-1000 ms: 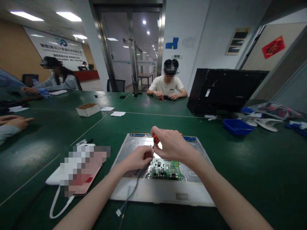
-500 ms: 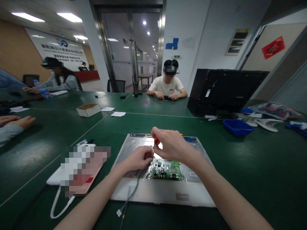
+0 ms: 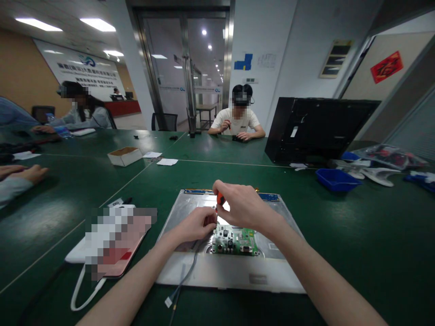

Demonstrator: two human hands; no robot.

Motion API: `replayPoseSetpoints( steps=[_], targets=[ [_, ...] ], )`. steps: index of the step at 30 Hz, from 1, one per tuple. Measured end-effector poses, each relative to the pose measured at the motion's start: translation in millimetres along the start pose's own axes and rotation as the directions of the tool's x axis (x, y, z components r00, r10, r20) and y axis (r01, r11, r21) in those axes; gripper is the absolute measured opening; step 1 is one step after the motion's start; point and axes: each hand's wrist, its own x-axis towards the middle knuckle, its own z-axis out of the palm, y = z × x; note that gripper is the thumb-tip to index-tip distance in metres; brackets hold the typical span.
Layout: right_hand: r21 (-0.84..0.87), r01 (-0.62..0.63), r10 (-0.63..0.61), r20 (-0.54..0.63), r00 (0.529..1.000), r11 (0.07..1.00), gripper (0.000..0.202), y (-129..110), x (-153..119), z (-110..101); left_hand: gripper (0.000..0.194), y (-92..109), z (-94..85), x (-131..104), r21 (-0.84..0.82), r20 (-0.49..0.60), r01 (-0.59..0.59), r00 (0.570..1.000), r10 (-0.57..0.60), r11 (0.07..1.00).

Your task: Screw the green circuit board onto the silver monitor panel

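Observation:
My right hand [image 3: 246, 206] is closed around the orange and black handle of a screwdriver [image 3: 220, 199], held upright over the metal back of a display panel [image 3: 288, 274]. My left hand [image 3: 197, 225] is closed in a pinch right beside the screwdriver's lower end. Whatever sits between its fingertips is hidden. Just below both hands, a green circuit board [image 3: 234, 241] lies on the panel, close to its middle. A grey cable [image 3: 190, 271] trails from near the board over the panel's front edge and ends in a white connector.
On the left lie a white power bank [image 3: 77, 250] and a pink phone [image 3: 118, 267]. Farther back stands an open cardboard box [image 3: 125, 157]. To the right are a blue tray [image 3: 336, 180] and a black monitor [image 3: 322, 129]. A co-worker [image 3: 238, 118] sits opposite; another person's hands rest at far left.
My hands and the screwdriver stay almost in place, with only a tiny shift. The co-worker opposite has raised one hand, holding a small tool, off the table.

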Motion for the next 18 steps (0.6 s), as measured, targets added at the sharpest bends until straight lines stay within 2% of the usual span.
replayPoseSetpoints(
  steps=[7,14,18],
  targets=[
    [-0.076,-0.04,0.039,-0.025,0.999,0.996,0.019,3.6,3.3,5.5,0.007,3.3,-1.2,-0.4,0.013,0.008,-0.005,1.0,0.005,1.0],
    [-0.019,-0.008,0.007,-0.04,0.999,1.0,0.021,-1.1,0.5,4.4,0.001,0.7,0.2,0.4,0.011,-0.006,-0.049,0.999,0.049,0.999],
    [-0.042,-0.003,0.001,-0.063,0.998,0.999,0.021,-0.3,1.3,4.2,0.003,0.5,0.8,-0.4,0.006,0.003,-0.021,1.0,0.021,1.0]
  ],
)
